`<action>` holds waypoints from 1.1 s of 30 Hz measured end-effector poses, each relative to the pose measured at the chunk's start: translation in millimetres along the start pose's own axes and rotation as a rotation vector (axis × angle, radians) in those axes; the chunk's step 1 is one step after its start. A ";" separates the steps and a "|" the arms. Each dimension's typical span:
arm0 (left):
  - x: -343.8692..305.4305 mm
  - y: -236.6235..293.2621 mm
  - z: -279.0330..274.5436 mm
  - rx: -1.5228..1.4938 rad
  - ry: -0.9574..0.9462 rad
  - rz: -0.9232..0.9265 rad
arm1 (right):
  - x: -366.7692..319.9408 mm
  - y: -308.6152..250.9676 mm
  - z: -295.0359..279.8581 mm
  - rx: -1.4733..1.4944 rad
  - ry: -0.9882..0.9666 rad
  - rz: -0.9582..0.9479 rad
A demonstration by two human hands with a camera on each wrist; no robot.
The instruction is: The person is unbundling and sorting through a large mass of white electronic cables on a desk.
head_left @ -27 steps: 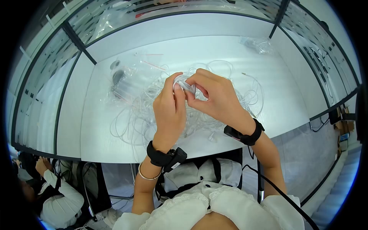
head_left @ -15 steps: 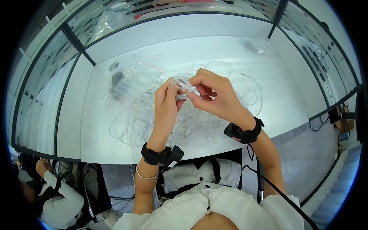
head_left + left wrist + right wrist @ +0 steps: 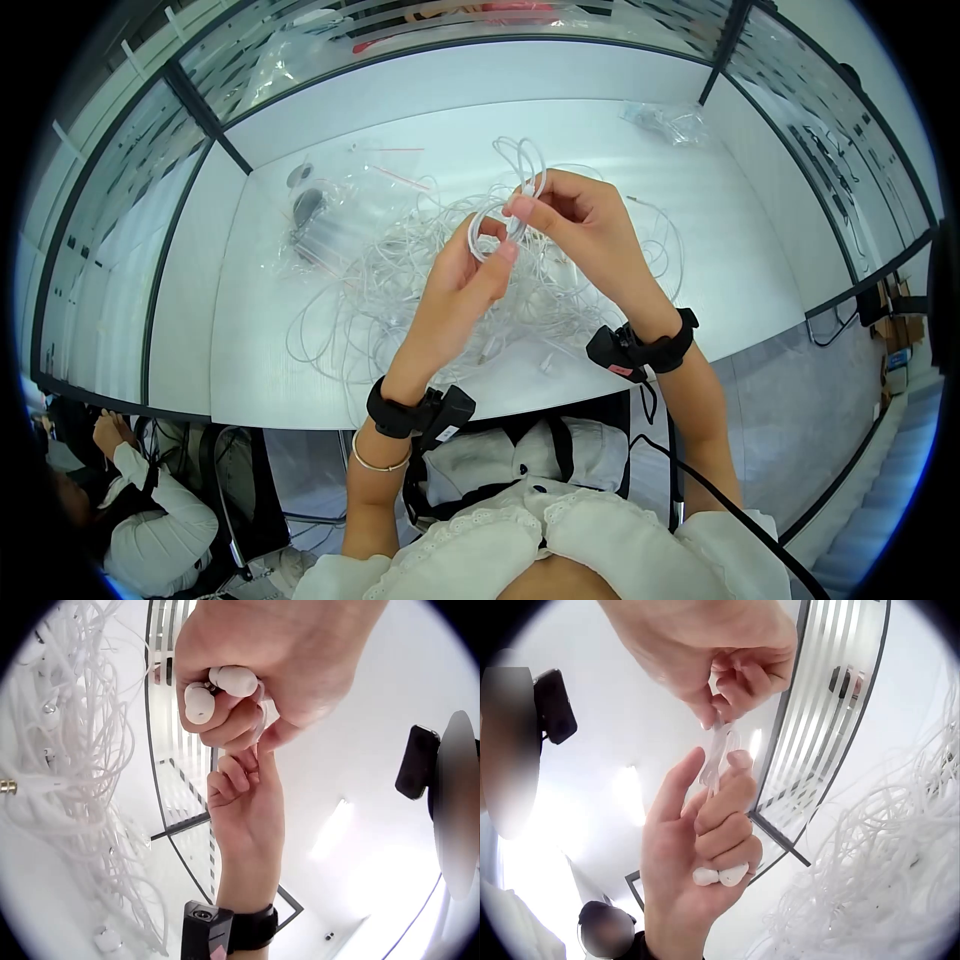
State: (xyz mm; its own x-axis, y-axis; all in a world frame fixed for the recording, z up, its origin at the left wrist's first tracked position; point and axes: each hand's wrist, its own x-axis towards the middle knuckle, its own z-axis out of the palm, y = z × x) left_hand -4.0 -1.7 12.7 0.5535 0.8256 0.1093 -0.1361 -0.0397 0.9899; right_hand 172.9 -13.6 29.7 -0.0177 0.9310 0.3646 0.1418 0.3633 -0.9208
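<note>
Left hand was curled round two white earbuds, its fingertips on the cable loop. Right hand pinched the loop's top, held above the table. Beneath lay a tangle of white cables. Farther off, a plastic bag.

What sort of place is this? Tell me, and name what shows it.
Likely an office workstation: a white desk fenced by striped glass partitions, a tangle of white earphone cables with clear plastic bags, and the left hand and right hand holding one looped earphone set.
</note>
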 end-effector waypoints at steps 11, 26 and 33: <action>-7.2 8.6 12.5 0.095 -0.113 -0.029 | 5.3 -17.3 -16.3 0.144 0.126 0.021; -6.2 0.3 2.9 -0.052 -0.249 -0.039 | -0.8 -24.4 -20.2 0.201 0.171 -0.082; -1.8 -2.6 8.5 -0.453 -0.028 0.102 | -15.5 -21.1 -8.4 -0.098 -0.049 -0.330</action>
State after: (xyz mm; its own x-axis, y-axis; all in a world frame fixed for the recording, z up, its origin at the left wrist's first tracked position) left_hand 2.3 -7.9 10.8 0.5395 0.8148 0.2124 -0.5325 0.1348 0.8356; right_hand 178.5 -36.0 44.6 -0.1252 0.7653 0.6314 0.2145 0.6422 -0.7359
